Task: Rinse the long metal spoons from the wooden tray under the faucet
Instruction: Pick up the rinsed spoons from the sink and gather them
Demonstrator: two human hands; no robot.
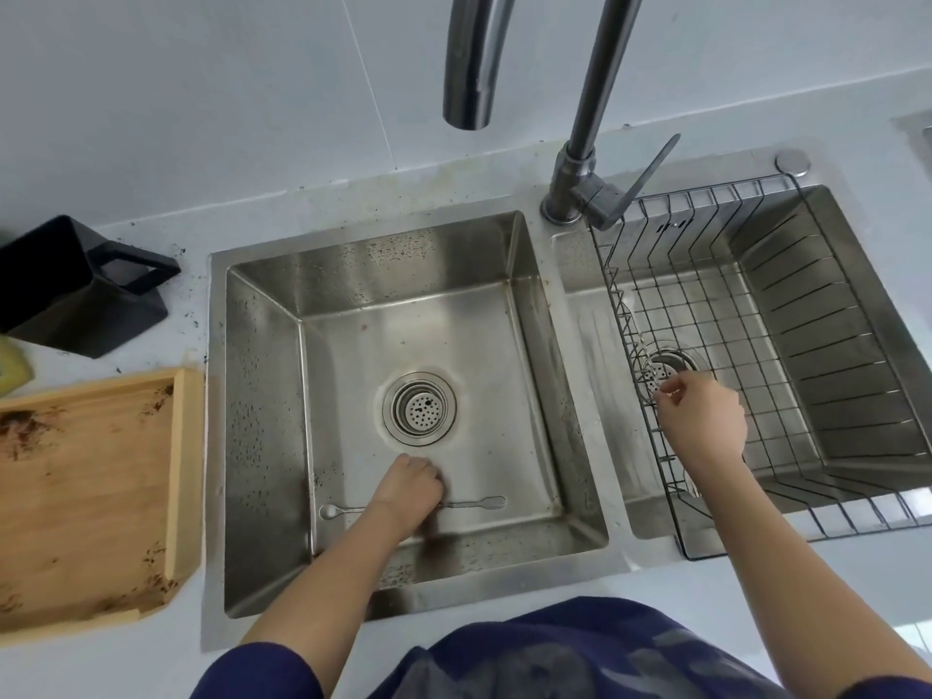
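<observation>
A long metal spoon [479, 503] lies flat on the floor of the left sink basin [262, 396], near its front wall. My left hand [411, 489] is closed over the spoon's middle, so only the small bowl on the left and the flat end on the right show. My right hand [701, 421] hovers in the wire basket [832, 345] in the right basin. Its thumb and forefinger pinch the end of a second thin metal spoon [639, 345], which leans along the basket's left wall. The faucet spout [469, 68] hangs above the left basin with no water visible. The wooden tray [91, 496] holds only dark stains.
A black jug-like container [75, 285] stands behind the tray, with a yellow sponge [10, 365] at the far left edge. The faucet lever [648, 176] points toward the basket. The drain strainer [419, 408] sits just beyond my left hand. Dark crumbs speckle the counter and basin walls.
</observation>
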